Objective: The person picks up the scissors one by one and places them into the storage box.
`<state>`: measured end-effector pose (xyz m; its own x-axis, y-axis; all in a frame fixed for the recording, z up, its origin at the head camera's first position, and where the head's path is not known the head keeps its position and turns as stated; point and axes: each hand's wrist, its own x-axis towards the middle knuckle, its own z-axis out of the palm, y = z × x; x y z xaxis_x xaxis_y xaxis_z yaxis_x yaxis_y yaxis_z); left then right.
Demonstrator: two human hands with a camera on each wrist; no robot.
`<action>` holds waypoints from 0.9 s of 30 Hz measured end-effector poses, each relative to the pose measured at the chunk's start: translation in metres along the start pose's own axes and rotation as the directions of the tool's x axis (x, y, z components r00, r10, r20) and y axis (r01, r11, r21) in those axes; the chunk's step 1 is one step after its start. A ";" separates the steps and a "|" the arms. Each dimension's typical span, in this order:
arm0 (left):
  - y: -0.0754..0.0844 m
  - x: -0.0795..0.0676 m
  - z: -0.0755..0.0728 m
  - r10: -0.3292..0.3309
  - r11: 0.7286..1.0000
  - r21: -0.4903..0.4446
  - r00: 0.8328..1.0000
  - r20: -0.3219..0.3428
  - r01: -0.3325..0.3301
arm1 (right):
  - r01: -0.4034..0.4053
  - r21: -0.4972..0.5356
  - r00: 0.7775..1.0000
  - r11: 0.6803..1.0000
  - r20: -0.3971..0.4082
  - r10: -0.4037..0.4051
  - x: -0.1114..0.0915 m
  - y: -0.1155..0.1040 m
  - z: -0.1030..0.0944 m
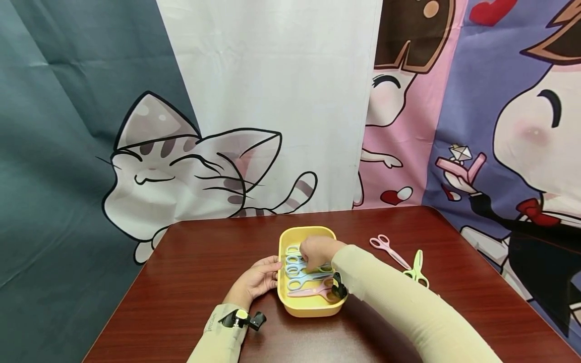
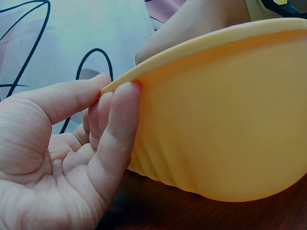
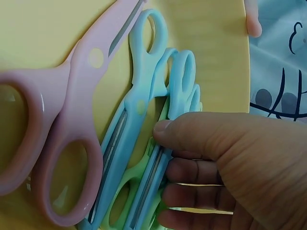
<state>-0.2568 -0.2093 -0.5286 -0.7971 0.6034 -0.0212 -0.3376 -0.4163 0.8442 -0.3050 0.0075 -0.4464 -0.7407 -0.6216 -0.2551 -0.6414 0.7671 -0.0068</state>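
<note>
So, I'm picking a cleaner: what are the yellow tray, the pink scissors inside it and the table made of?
Yellow tray: probably satin plastic, given its moulded rim. Pink scissors: likely plastic, glossy highlights showing; the grey blade strip may be metal. Table: shiny, streaky-grained wood or laminate.

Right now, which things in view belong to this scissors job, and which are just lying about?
Part of the job:
Yellow tray, rim pinched by the left hand
Blue scissors, apparently gripped by the right hand
Pink scissors and green scissors in the tray

Just lying about:
Loose pink scissors and loose green scissors on the table, possibly part of it too
Cartoon backdrop
</note>
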 end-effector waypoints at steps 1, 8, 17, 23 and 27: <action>0.000 0.000 0.000 0.000 1.000 -0.001 1.000 0.000 0.000 | -0.004 -0.002 1.000 1.000 -0.001 0.004 0.000 0.000 0.000; 0.000 0.000 -0.001 0.004 1.000 -0.005 1.000 0.006 -0.004 | 0.006 -0.018 1.000 1.000 -0.021 -0.006 -0.002 0.000 -0.003; 0.000 -0.001 0.000 0.006 1.000 -0.019 1.000 0.021 -0.005 | 0.025 -0.002 0.999 1.000 -0.033 -0.025 0.000 0.005 -0.002; 0.000 -0.001 -0.001 0.009 1.000 -0.024 1.000 0.025 -0.009 | 0.014 0.057 1.000 0.998 -0.026 -0.013 -0.002 0.007 -0.003; 0.001 -0.001 -0.001 0.012 1.000 -0.023 1.000 0.025 -0.011 | 0.021 0.062 0.999 0.998 -0.029 -0.020 -0.001 0.007 -0.002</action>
<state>-0.2569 -0.2107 -0.5285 -0.7885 0.6150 0.0019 -0.3401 -0.4386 0.8319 -0.3094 0.0130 -0.4443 -0.7335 -0.6409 -0.2265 -0.6436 0.7620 -0.0719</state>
